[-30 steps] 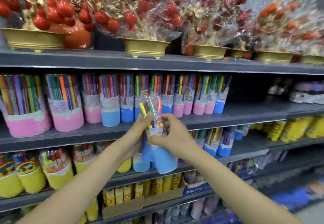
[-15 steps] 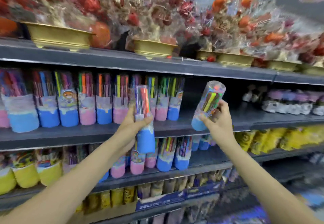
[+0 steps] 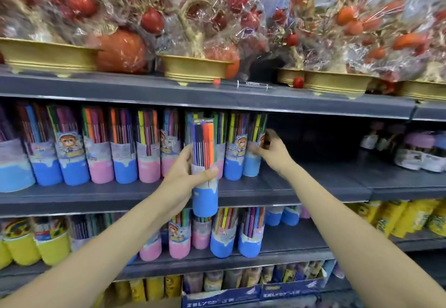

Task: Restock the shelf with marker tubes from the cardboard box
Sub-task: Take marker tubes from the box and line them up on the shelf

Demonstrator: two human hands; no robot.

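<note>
In my left hand [image 3: 185, 175] I hold a marker tube [image 3: 205, 196] with a blue base, upright, in front of the middle shelf [image 3: 313, 187]. A row of pink- and blue-based marker tubes [image 3: 120, 153] stands on that shelf. My right hand [image 3: 272, 150] reaches to the row's right end, with its fingers curled round the last blue-based tube [image 3: 251, 166], which stands upright on the shelf. The cardboard box is not in view.
To the right of the row, the shelf is bare [image 3: 333, 163] up to some jars [image 3: 415, 153]. Gold pots [image 3: 193, 67] of wrapped red fruit sit on the upper shelf, with a pen [image 3: 252, 84] at its edge. More tubes [image 3: 222, 237] and yellow tubs [image 3: 48, 247] fill the lower shelf.
My right hand has moved its tube from the air down onto the shelf at the right end of the row. My left hand still holds its tube.
</note>
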